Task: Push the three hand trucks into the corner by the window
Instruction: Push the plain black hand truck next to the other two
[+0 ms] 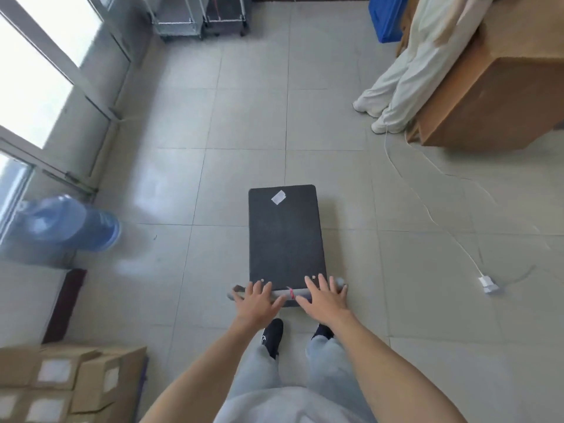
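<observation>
**Cart's lined up, corner is far-left**

Both hands are on the handle (287,293) of the cart (285,236) — left hand (259,299) on the left half, right hand (325,297) on the right half, fingers (320,280) spread flat over the bar, not curled round it. So it's a palm push, not a grip. The deck sits mid-floor, long axis running straight away from the person, toward the far wall. The window (39,87) runs down the left side, so I'd guess the push needs to veer left. Loads of open tile ahead. Watch the water jug (67,222) near-left by the window, the wire racks (198,16) in the far corner, and the white cable (427,190) off to the right. Only one cart in view.
</observation>
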### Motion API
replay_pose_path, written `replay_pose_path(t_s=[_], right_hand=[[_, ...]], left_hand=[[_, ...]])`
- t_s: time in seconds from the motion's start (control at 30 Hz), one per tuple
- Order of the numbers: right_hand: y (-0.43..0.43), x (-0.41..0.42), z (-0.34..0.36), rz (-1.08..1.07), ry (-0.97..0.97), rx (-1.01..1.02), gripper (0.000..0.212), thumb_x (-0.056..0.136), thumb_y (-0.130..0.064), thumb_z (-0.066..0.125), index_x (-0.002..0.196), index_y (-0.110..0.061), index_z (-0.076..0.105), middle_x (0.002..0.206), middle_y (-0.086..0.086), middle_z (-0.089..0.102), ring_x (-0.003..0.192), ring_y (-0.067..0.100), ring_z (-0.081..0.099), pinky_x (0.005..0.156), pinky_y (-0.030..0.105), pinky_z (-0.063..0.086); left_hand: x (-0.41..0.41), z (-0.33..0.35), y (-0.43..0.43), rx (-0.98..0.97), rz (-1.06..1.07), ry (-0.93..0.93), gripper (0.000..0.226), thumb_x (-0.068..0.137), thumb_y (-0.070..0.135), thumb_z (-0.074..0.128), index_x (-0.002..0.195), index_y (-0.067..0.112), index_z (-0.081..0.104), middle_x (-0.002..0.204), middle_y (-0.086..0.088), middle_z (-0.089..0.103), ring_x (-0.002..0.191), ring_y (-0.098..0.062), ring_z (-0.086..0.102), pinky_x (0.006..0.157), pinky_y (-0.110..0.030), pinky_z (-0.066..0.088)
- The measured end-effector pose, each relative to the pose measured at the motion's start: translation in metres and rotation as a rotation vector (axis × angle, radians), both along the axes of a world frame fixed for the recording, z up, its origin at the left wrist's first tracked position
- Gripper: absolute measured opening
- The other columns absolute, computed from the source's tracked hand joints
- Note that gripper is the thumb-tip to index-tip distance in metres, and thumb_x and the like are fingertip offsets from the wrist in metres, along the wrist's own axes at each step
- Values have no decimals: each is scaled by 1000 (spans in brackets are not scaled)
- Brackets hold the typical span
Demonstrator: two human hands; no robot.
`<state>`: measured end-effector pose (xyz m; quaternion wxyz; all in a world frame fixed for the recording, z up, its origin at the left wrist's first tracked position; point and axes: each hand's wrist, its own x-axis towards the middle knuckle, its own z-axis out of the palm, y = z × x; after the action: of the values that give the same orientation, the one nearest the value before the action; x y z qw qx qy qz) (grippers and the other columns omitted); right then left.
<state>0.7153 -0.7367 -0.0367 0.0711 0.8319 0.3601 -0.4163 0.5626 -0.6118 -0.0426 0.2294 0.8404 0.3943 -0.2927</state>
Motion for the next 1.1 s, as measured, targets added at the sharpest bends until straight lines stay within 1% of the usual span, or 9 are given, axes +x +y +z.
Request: replay_pose_path(t_s=[0.3, 0.37, 0.5, 0.57, 0.63, 0.77, 0.87, 0.97, 1.1], right_hand=[[16, 48, -13, 19, 38, 78, 71, 90, -71, 29, 153, -40, 15, 163, 4, 13, 148, 30, 9, 108, 70, -5], [27, 63, -15, 4, 41, 98, 72, 89, -71, 30, 152, -40, 18, 163, 4, 14, 148, 30, 7, 108, 71, -6], [58, 97, -16, -7, 43, 94, 74, 86, -74, 28, 151, -40, 20, 163, 4, 14, 148, 30, 4, 108, 69, -7], [75, 111, -17, -15, 20, 87, 78, 83, -78, 25, 151, -40, 22, 162, 4, 14, 148, 29, 5, 108, 70, -4], [96, 124, -17, -30, -1, 69, 83, 79, -83, 22, 150, -40, 24, 162, 4, 14, 148, 30, 5, 108, 71, -1], [140, 151, -17, -49, -23, 59, 88, 75, -87, 20, 149, -41, 26, 162, 3, 15, 148, 29, 7, 109, 70, 5], [178, 175, -15, -56, -20, 39, 89, 73, -88, 19, 149, -41, 26, 162, 3, 14, 148, 28, 8, 110, 69, 5], [223, 198, -15, -80, -17, 29, 89, 73, -88, 20, 150, -42, 25, 163, 2, 13, 148, 27, 8, 111, 68, 5], [281, 226, -15, -97, -5, 22, 86, 76, -87, 22, 150, -43, 24, 164, 1, 12, 149, 26, 7, 111, 67, 4]], left_hand=[[42, -7, 8, 127, 22, 90, 125, 50, 84, -37, 122, 23, 45, 132, -1, 48, 125, -27, 41, 100, -66, 23], [58, -5, 18, 135, 32, 76, 120, 55, 84, -34, 119, 22, 45, 132, -2, 48, 124, -29, 42, 100, -67, 22], [89, -4, 48, 61, 60, 111, 80, 84, 78, 4, 119, 20, 46, 133, -4, 47, 125, -29, 40, 101, -69, 18], [104, -8, 64, 64, 66, 95, 74, 90, 74, 12, 126, 19, 45, 133, -4, 47, 125, -29, 40, 101, -69, 17], [118, -10, 81, 96, 45, 97, 76, 91, 73, 10, 130, 18, 43, 133, -5, 47, 123, -29, 42, 101, -67, 19], [146, -14, 123, 156, 48, -5, 109, 66, 80, -25, 117, 19, 48, 126, -2, 50, 118, -27, 45, 99, -65, 21], [167, -18, 163, 185, 24, -13, 123, 56, 80, -39, 116, 20, 50, 126, -1, 51, 115, -27, 47, 97, -65, 22], [192, -16, 209, 191, -32, -1, 119, 61, 79, -35, 119, 19, 49, 126, -3, 49, 116, -28, 46, 98, -67, 20], [223, -12, 273, 152, -79, 58, 85, 80, 70, -5, 129, 21, 44, 127, -4, 47, 119, -28, 43, 98, -68, 20]])
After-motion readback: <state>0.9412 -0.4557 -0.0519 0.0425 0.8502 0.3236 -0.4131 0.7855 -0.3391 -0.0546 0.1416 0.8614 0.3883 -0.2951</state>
